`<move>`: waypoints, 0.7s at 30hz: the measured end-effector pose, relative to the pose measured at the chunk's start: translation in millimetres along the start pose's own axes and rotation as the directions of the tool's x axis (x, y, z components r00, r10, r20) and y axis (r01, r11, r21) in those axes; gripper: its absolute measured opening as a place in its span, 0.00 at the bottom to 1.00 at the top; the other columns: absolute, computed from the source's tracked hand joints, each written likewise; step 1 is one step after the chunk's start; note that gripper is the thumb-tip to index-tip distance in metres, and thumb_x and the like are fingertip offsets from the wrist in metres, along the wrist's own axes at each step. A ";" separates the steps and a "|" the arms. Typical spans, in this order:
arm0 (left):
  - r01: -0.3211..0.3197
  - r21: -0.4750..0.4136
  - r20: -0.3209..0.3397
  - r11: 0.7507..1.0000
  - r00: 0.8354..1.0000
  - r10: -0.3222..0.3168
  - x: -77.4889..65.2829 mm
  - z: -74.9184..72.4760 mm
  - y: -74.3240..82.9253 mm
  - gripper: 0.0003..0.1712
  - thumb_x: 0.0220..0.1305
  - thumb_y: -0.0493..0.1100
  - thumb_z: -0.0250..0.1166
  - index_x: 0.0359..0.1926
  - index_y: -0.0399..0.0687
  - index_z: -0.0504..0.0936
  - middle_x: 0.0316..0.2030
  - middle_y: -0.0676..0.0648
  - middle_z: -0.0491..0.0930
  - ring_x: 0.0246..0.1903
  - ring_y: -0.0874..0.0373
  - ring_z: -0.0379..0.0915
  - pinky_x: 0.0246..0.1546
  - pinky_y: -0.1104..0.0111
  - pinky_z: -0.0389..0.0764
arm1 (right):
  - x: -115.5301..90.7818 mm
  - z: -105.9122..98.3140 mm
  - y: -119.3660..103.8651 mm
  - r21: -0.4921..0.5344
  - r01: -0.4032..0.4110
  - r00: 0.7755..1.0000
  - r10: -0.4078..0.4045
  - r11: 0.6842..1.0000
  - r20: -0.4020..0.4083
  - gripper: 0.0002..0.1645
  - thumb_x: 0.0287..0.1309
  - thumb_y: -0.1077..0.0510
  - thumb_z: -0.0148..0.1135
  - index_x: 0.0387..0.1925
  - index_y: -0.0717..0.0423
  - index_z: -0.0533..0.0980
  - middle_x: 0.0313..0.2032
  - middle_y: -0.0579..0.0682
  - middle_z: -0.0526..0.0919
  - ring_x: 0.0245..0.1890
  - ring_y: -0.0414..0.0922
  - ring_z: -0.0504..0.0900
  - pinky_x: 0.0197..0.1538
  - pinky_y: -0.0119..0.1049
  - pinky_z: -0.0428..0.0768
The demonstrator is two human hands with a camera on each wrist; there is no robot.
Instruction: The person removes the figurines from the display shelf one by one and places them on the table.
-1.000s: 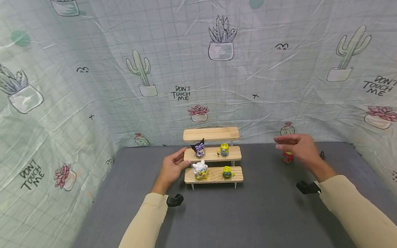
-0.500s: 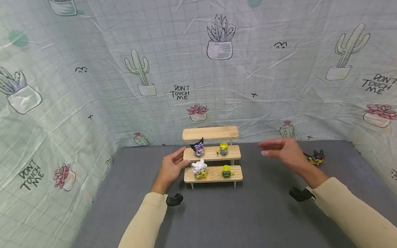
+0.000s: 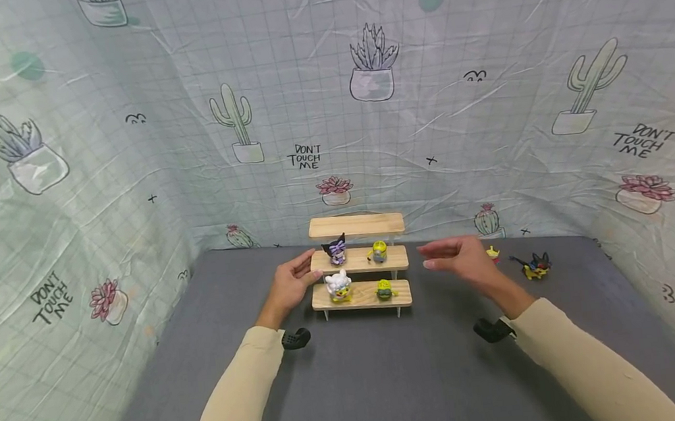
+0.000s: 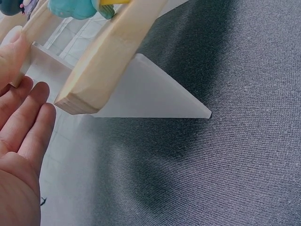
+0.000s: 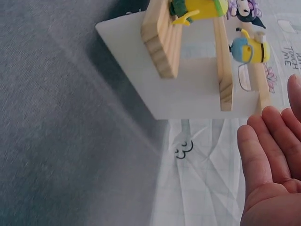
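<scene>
A three-tier wooden display shelf [image 3: 359,262] is standing at the centre of the head view, on the grey mat [image 3: 378,383] near the back cloth. The left hand [image 3: 288,286] is resting against the shelf's left end with its fingers straight and relaxed, holding nothing; in the left wrist view those fingers [image 4: 26,122] are lying just beside the end of the lowest board and the white side panel [image 4: 146,92]. The right hand [image 3: 461,259] is hovering to the right of the shelf, apart from it, palm turned toward it and fingers extended, gripping nothing.

On the middle tier a purple-and-black figurine [image 3: 336,250] is standing left of a small yellow minion figure [image 3: 380,252]. On the bottom tier a white fluffy figurine [image 3: 339,287] is sitting left of a yellow-green figure [image 3: 385,290]. The top tier is showing bare wood.

Right of centre in the head view, behind the right hand, a small yellow-and-red toy [image 3: 492,253] is partly hidden, and a dark toy with yellow parts [image 3: 535,266] is lying on the mat near the cactus-print cloth [image 3: 486,108].
</scene>
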State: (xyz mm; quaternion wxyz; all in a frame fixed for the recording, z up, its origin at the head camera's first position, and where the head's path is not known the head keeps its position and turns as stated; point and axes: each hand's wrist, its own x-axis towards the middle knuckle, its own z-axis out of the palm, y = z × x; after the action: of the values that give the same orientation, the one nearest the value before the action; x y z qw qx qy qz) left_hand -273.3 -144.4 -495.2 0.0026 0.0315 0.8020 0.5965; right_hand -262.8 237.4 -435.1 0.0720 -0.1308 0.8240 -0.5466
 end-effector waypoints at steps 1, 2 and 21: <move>0.001 -0.002 0.001 1.000 1.000 -0.001 0.0 -0.1 0.0 0.35 0.70 0.36 0.69 0.76 0.42 0.70 0.72 0.35 0.73 0.72 0.44 0.72 0.71 0.55 0.78 | 0.9 1.5 -0.9 0.005 -0.001 1.000 0.001 1.000 0.002 0.26 0.65 0.58 0.73 0.61 0.64 0.81 0.61 0.66 0.83 0.62 0.60 0.84 0.59 0.42 0.89; 0.003 -0.001 0.000 1.000 1.000 -0.003 0.1 -0.2 -0.1 0.35 0.70 0.37 0.69 0.76 0.42 0.70 0.72 0.35 0.73 0.72 0.44 0.72 0.71 0.55 0.77 | 1.9 3.4 -1.9 0.011 -0.004 1.000 0.004 1.000 0.005 0.26 0.65 0.58 0.73 0.62 0.64 0.81 0.62 0.66 0.83 0.63 0.60 0.84 0.60 0.44 0.88; -0.007 0.018 0.002 1.000 1.000 0.007 0.0 -0.4 -1.4 0.35 0.71 0.36 0.68 0.76 0.41 0.69 0.72 0.34 0.72 0.72 0.42 0.71 0.71 0.52 0.77 | 21.0 36.8 -14.1 0.151 0.010 0.998 -0.019 0.989 0.060 0.28 0.65 0.65 0.70 0.65 0.69 0.77 0.64 0.68 0.80 0.66 0.64 0.79 0.62 0.40 0.88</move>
State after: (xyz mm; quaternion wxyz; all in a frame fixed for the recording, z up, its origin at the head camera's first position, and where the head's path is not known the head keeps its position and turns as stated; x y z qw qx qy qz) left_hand -273.3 -145.3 -496.4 0.0010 0.0350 0.8073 0.5892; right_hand -271.3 193.6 -436.0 0.1027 -0.1475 0.7769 -0.6034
